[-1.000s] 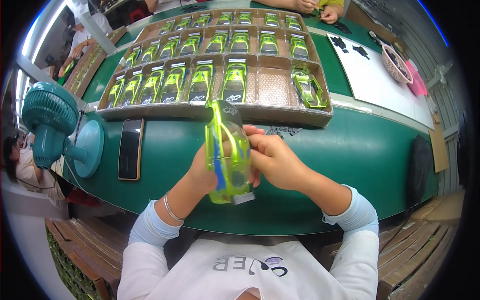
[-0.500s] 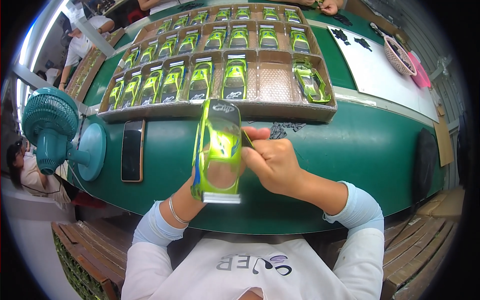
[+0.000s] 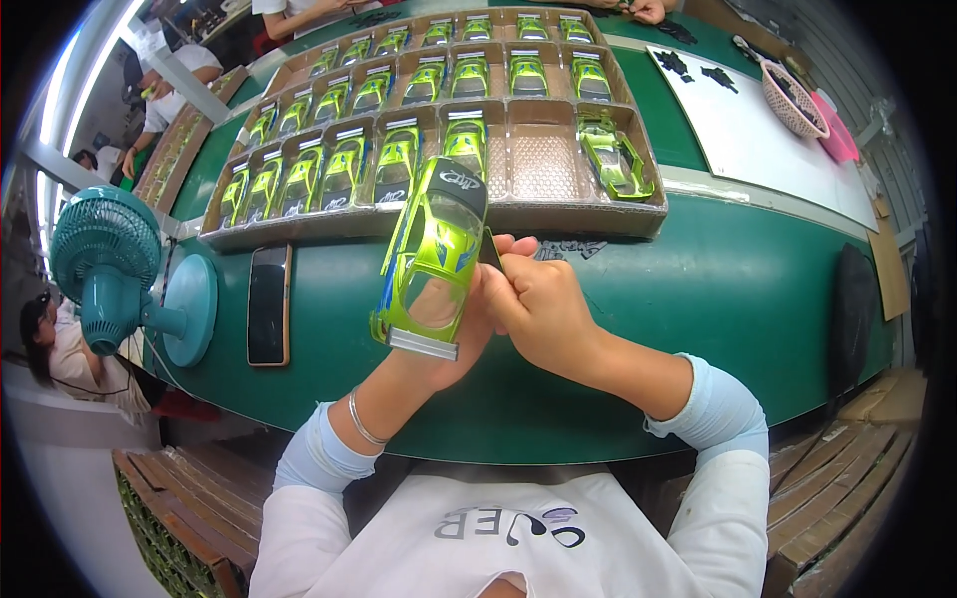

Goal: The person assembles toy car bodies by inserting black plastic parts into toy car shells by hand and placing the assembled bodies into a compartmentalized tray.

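A lime-green toy car body shell (image 3: 447, 242) with a black front and a silver-white strip at its near end is held up over the table. My left hand (image 3: 461, 367) closes around it from below and behind, its palm partly hidden by the shell. At the shell's right side, my right hand (image 3: 550, 311) is closed with thumb and fingers pressed on a small dark flat piece (image 3: 489, 252). Whether that piece touches the shell I cannot tell. Several small black plastic parts (image 3: 572, 249) lie on the table just beyond my right hand.
Beyond my hands stands a large cardboard tray (image 3: 558, 221) with several similar shells in compartments. A phone (image 3: 268, 304) and a teal fan (image 3: 105, 249) are at left. At right are a white board (image 3: 743, 140), a pink basket (image 3: 797, 108) and a dark object (image 3: 851, 299). Other people work nearby.
Both hands have shifted slightly; the car shell has risen away from me and tilted, its black end now leaning right. More of my left hand shows beneath it.
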{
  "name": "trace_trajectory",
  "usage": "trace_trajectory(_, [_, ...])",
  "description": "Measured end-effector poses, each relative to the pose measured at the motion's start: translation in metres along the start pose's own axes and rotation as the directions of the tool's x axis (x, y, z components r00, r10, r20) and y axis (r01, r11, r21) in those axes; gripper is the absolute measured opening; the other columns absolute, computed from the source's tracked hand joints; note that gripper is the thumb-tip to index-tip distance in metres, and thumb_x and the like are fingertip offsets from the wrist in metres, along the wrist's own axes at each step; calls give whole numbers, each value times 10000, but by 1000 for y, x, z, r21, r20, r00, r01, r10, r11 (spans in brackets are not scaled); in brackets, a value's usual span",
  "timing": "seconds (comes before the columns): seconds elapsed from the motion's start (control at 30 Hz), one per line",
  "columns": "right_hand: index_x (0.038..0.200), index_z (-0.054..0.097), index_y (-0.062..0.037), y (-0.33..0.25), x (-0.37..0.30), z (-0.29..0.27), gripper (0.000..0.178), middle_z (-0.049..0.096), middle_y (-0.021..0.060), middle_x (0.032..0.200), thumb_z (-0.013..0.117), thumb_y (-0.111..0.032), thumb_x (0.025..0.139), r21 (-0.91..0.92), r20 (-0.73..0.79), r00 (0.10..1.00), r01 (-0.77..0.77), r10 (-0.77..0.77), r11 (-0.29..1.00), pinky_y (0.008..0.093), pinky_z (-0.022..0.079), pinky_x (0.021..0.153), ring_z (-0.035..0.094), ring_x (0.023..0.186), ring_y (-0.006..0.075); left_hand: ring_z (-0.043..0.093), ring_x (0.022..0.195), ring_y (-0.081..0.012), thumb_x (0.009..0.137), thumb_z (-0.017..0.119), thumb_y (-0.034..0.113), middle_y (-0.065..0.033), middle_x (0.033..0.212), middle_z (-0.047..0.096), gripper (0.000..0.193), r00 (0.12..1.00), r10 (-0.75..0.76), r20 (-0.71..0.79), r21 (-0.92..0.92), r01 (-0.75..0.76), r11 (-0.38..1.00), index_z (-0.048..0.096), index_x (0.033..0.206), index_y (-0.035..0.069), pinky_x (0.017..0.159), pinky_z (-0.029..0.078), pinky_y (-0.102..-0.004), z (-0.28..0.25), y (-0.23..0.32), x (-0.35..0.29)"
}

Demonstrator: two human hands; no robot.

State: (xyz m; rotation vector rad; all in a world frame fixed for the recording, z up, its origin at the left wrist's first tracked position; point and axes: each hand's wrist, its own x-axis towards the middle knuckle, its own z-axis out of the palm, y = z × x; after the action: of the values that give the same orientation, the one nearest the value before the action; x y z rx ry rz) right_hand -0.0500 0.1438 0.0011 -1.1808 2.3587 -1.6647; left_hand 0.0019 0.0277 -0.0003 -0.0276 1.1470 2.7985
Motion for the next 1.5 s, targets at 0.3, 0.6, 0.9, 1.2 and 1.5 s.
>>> trace_trajectory(0.3, [666, 477, 33, 3, 0, 11, 231, 504, 182, 540, 438, -107, 845, -69, -60, 998, 1, -5, 998, 390, 397, 464, 539, 506, 324, 476, 1012, -173, 847, 489, 348, -102, 1097, 504, 390, 990, 78, -118, 29, -75, 997, 481, 1076, 33, 872, 379, -320, 3, -10, 7])
trace_trajectory(0.6, [674, 496, 46, -5, 6, -6, 238, 522, 163, 552, 463, -143, 816, -78, 142, 990, -12, 23, 997, 331, 405, 458, 554, 495, 257, 556, 777, -159, 839, 531, 241, -97, 897, 583, 238, 978, 77, -195, -5, -79, 997, 552, 932, 23, 702, 449, -286, 1, 0, 7])
trace_trajectory(0.9, [580, 515, 38, -6, 16, -18, 275, 565, 125, 530, 476, -170, 757, 451, 78, 949, -306, 305, 838, 306, 411, 436, 544, 444, 182, 504, 608, -128, 850, 515, 182, -26, 631, 507, 134, 911, 130, -391, -18, -148, 989, 531, 812, 54, 557, 418, -254, -7, 0, 15])
trace_trajectory(1.2, [585, 481, -4, 16, 22, -17, 254, 436, 22, 509, 472, -185, 763, 471, 274, 851, -525, 448, 709, 245, 325, 352, 398, 408, 88, 416, 441, -96, 857, 502, 187, 2, 523, 391, 127, 973, -205, -104, 63, 212, 975, 473, 842, 64, 362, 312, -225, -9, 12, 8])
trace_trajectory(1.5, [611, 514, 54, 19, 21, -16, 258, 550, 98, 582, 430, -138, 761, 370, 302, 884, -453, 357, 811, 292, 434, 501, 530, 510, 138, 555, 536, -139, 875, 480, 228, -55, 600, 504, 222, 995, -70, -77, 465, 98, 880, 501, 861, 7, 431, 440, -228, -8, 2, 5])
